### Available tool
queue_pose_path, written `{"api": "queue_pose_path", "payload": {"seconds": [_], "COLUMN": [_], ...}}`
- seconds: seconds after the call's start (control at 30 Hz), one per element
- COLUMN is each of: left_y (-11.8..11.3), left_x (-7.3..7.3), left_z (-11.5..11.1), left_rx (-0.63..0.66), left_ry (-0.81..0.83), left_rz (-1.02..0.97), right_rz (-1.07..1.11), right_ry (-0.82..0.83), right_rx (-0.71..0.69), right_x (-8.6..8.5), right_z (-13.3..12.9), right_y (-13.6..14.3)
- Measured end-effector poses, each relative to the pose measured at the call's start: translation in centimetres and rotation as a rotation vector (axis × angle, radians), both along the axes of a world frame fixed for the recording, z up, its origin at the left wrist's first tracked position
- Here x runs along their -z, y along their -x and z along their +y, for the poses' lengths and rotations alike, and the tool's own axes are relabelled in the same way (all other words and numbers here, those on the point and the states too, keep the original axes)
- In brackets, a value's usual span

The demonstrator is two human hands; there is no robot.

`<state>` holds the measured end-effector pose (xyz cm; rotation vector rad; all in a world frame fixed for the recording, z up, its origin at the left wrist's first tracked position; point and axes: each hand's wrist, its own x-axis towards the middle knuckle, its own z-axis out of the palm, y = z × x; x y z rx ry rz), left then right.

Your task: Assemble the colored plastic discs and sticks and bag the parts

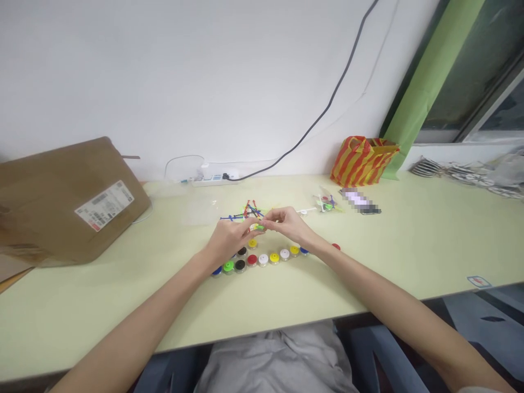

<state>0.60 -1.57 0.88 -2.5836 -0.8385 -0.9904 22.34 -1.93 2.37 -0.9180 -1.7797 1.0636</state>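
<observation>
My left hand [233,234] and my right hand [286,222] meet above the table, fingertips pinched close together. Between them is a small yellow-green piece [259,226], gripped by both; its exact kind is too small to tell. Just beyond the hands lies a loose pile of coloured plastic sticks [250,209] in red, blue and black. Below the hands sit rows of small round pieces with coloured tops, among them a red one [251,260], a yellow one [274,257] and a black one [240,266]. My left hand and right forearm hide parts of these rows.
A cardboard box [61,202] stands at the left. Against the wall are a power strip [215,180] with a black cable [311,128] and a striped bag [362,162]. A clear bag of pieces [327,203] and a phone [360,201] lie at the right on the table [409,240].
</observation>
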Motion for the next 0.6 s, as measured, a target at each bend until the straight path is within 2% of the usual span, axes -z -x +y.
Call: {"api": "queue_pose_path", "payload": {"seconds": [0.2,0.33,0.47,0.53,0.6], "left_y": [-0.2,-0.4,-0.3,-0.1,0.1], "left_x": [-0.2,-0.6,-0.6,-0.7,-0.9], "left_z": [-0.3,-0.8,-0.7,-0.5,-0.5], "left_rx": [0.004,-0.005,-0.015,-0.002,0.016], "left_ry": [0.072,0.146,0.184,0.212,0.263], "left_rz": [-0.013,-0.053,-0.009,0.063,0.14], "right_rz": [-0.031,-0.13,-0.521,-0.735,-0.872], "right_ry": [-0.011,-0.1,-0.246,-0.222,-0.153], "right_rx": [-0.063,0.059,0.276,0.337,0.315], "right_x": [-0.2,-1.4,-2.7,-3.0,-3.0], "right_z": [0.3,1.4,2.8,3.3,3.7], "right_y": [-0.3,-2.7,-7.2,-9.2,-10.6]}}
